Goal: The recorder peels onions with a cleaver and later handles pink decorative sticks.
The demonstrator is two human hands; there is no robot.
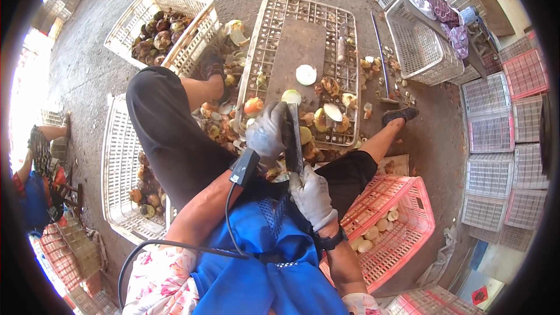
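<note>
In front of my body I hold a long, dark, flat blade-like tool [293,140], roughly upright in the picture; its exact kind is unclear. My left hand [266,135], in a grey glove, is closed along its far part. The gloved right hand [313,197] closes on its near end. Just beyond, an upturned white crate [254,58] carries a brown board [300,41]. A pale peeled onion-like bulb [305,74] rests on the board, with a yellowish one [291,97] nearer my left hand. Peels and an orange-brown bulb [254,106] lie around them.
A wooden-handled tool [341,49] lies on the upturned crate. White crates [201,9] [111,169] of brown bulbs stand left; a pink crate [423,198] of peeled bulbs is at my right. Peels litter the floor by a long rod [382,55]. Another person [38,198] is far left.
</note>
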